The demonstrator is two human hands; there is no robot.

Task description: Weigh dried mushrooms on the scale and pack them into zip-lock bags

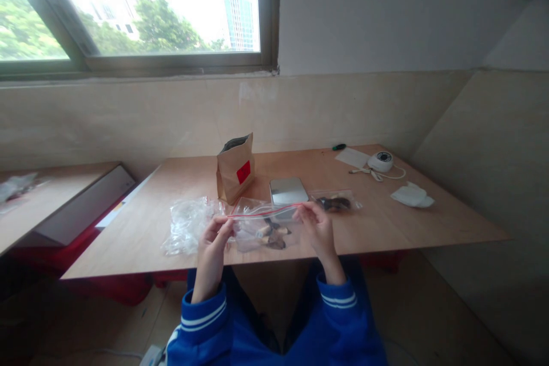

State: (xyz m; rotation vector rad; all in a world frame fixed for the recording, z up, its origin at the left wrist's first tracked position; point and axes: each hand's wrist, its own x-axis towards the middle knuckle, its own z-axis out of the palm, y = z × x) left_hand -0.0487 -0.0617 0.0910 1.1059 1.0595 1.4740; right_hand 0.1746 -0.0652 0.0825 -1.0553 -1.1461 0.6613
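Between my two hands a clear zip-lock bag (253, 238) with a red line along its top is stretched out above the table's front edge. My left hand (215, 240) pinches the left end of the zip strip. At the right end, my right hand (316, 227) pinches the same strip between thumb and fingers. Several small brown and dark pieces (273, 235) show in or through the clear plastic; I cannot tell which. Just left of my left hand lies a pile of clear plastic bags (184, 226). A silver-topped flat device (288, 190) is behind the bag.
An open kraft paper pouch (235, 174) with a red label stands behind the bag. To the right are another clear bag with dark contents (337, 202), a white dome camera (380, 161) with cable, crumpled white wrapping (412, 195) and a green-handled tool (338, 147).
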